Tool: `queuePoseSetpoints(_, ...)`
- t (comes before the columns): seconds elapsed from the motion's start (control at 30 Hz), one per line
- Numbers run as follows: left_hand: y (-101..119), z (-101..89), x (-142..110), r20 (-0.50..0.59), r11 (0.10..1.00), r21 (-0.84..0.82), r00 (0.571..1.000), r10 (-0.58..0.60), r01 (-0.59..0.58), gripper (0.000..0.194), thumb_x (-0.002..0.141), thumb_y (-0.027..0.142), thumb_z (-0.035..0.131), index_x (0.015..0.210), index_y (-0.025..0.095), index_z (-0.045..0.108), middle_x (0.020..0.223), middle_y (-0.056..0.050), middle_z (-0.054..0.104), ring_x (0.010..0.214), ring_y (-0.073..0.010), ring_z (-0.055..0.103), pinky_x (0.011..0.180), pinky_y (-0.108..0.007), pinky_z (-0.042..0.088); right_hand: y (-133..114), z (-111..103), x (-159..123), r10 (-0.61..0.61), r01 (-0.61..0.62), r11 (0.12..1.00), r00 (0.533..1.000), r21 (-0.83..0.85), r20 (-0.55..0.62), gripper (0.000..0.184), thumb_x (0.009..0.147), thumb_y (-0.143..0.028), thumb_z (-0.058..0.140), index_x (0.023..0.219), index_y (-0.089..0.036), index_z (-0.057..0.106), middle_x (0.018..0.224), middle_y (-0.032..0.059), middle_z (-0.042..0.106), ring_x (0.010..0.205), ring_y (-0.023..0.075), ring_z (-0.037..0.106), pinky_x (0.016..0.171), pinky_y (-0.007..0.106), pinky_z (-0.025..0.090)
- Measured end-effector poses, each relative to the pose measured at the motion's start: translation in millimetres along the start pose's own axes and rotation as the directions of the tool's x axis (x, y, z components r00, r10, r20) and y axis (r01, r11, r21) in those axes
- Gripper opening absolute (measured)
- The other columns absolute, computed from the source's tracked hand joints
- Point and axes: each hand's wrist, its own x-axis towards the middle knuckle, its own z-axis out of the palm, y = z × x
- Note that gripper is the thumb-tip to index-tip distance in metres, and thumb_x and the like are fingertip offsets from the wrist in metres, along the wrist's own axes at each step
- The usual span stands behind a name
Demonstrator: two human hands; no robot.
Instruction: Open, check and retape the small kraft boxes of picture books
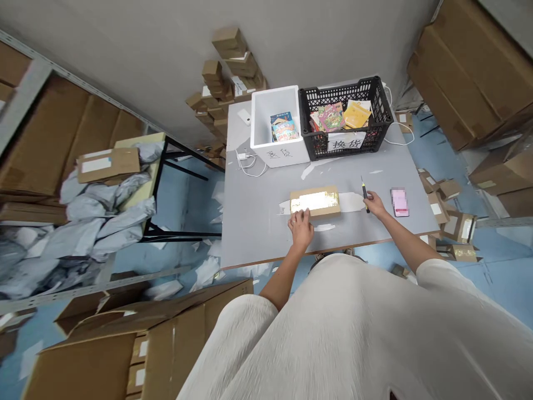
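Observation:
A small cardboard box (328, 210) lies flat on the grey table, with shiny tape along its top. My left hand (301, 229) grips its near left edge, fingers bent over onto the top and thumb at the side. To the right of the box, my right hand (375, 204) is closed around a screwdriver (365, 191) with a black and yellow handle, its thin shaft pointing away from me. The shaft's tip is apart from the box. A phone (400, 201) with a pinkish screen lies right of my right hand.
A white foam box (278, 153) and a black plastic crate (345, 145), both holding booklets, stand at the table's back. A white cable (255, 173) lies at left. Stacked cartons (233, 66), grey parcels (95, 200) and a large open carton (166, 339) surround the table.

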Motion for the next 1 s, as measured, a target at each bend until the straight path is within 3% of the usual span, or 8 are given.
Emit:
queuePoseSetpoints(0.13,-4.3,2.0,-0.6,-0.007,0.999,-0.024,0.999,0.033,-0.033,0.073,0.093,0.016,0.056,0.165,0.025,0.051,0.161,-0.021,0.053,0.159,-0.0409,0.037,0.129,-0.064,0.03,-55.3,8.0,-2.8,-0.127,0.107,0.977,0.987,0.184,0.103,0.04,0.09,-0.045,0.058,0.124,-0.024,0.06,0.104,0.0051,0.07,0.086,0.0211,0.071,0.075,0.036,0.063)
queuePoseSetpoints(0.27,-8.9,5.5,-2.4,-0.036,0.99,-0.11,0.995,0.089,-0.093,0.076,0.091,0.014,0.06,0.166,0.025,0.05,0.161,-0.021,0.054,0.16,-0.0419,0.038,0.131,-0.067,0.027,-105.4,25.9,-20.9,-0.22,0.203,0.974,0.952,0.103,0.211,0.041,0.097,-0.06,0.06,0.118,-0.025,0.061,0.1,0.0047,0.072,0.08,0.0197,0.069,0.069,0.032,0.061)
queuePoseSetpoints(0.33,-11.3,7.0,-3.3,-0.061,0.978,-0.158,0.99,0.125,-0.133,0.076,0.091,0.013,0.06,0.166,0.024,0.05,0.161,-0.022,0.053,0.162,-0.0419,0.037,0.133,-0.067,0.025,-124.5,36.7,-33.5,-0.31,0.325,0.946,0.905,-0.002,0.291,0.047,0.099,-0.064,0.06,0.122,-0.024,0.065,0.1,0.006,0.075,0.084,0.0222,0.07,0.075,0.034,0.061)
queuePoseSetpoints(0.43,-14.9,8.2,-4.6,-0.091,0.964,-0.186,0.981,0.174,-0.189,0.074,0.091,0.01,0.057,0.164,0.021,0.051,0.161,-0.022,0.054,0.164,-0.0395,0.036,0.135,-0.065,0.024,-146.4,52.9,-50.6,-0.464,0.57,0.797,0.79,-0.201,0.401,0.043,0.101,-0.059,0.061,0.123,-0.024,0.074,0.116,0.0089,0.081,0.104,0.029,0.072,0.094,0.04,0.059)
queuePoseSetpoints(0.53,-18.3,8.1,-6.1,-0.096,0.953,-0.207,0.974,0.204,-0.22,0.077,0.09,0.01,0.057,0.166,0.022,0.049,0.162,-0.02,0.055,0.165,-0.0371,0.035,0.136,-0.063,0.024,-162.6,68.8,-60.8,-0.472,0.676,0.649,0.718,-0.35,0.512,0.037,0.103,-0.051,0.062,0.124,-0.026,0.08,0.125,0.0084,0.081,0.113,0.0324,0.073,0.1,0.041,0.055)
queuePoseSetpoints(0.67,-22.2,8.4,-7.5,-0.086,0.941,-0.234,0.969,0.23,-0.244,0.083,0.088,0.01,0.059,0.168,0.024,0.045,0.167,-0.017,0.052,0.167,-0.0361,0.033,0.136,-0.063,0.023,-177.2,88.9,-64.8,-0.41,0.708,0.514,0.698,-0.484,0.587,0.037,0.104,-0.043,0.06,0.13,-0.028,0.081,0.128,0.008,0.082,0.115,0.034,0.073,0.095,0.041,0.055)
queuePoseSetpoints(0.87,-25.0,11.2,-7.7,-0.13,0.918,-0.268,0.955,0.267,-0.293,0.084,0.085,0.008,0.059,0.167,0.021,0.047,0.168,-0.019,0.05,0.166,-0.0366,0.034,0.137,-0.062,0.023,-191.4,107.4,-67.9,-0.376,0.691,0.459,0.721,-0.559,0.583,0.034,0.103,-0.044,0.065,0.128,-0.029,0.083,0.126,0.0078,0.082,0.115,0.0335,0.073,0.095,0.039,0.054)
queuePoseSetpoints(1.0,-25.4,11.7,-9.3,-0.109,0.939,-0.173,0.953,0.282,-0.298,0.08,0.088,0.01,0.057,0.167,0.018,0.045,0.17,-0.018,0.049,0.166,-0.0346,0.034,0.137,-0.059,0.025,-204.5,111.9,-76.9,-0.314,0.686,0.35,0.728,-0.638,0.61,0.04,0.108,-0.041,0.055,0.138,-0.026,0.078,0.132,0.0084,0.08,0.118,0.0302,0.072,0.092,0.034,0.053)
